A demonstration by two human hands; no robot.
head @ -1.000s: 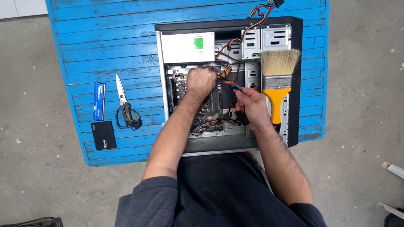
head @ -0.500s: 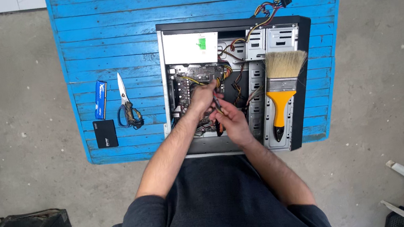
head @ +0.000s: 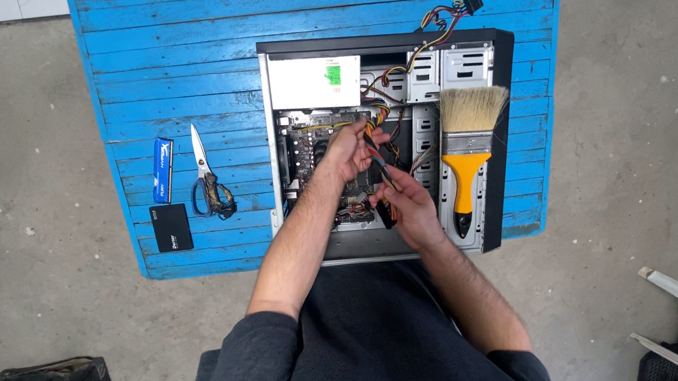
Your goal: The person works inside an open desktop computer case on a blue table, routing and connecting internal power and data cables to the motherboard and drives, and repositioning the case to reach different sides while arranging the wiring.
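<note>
Left hand (head: pixel 349 151), right hand (head: pixel 409 206) — both gripping cable bundle (head: pixel 380 169) inside open computer case (head: pixel 501 131).

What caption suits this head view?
Both hands, left hand and right hand, grip coloured cables inside an open computer case.

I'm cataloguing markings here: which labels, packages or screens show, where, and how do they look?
Power supply label: small green rectangle on the pale box, top left inside the open computer case.
Memory stick: narrow blue bar with a label, on the table.
Flat black drive: small pale markings, below it.
No screens.
</note>
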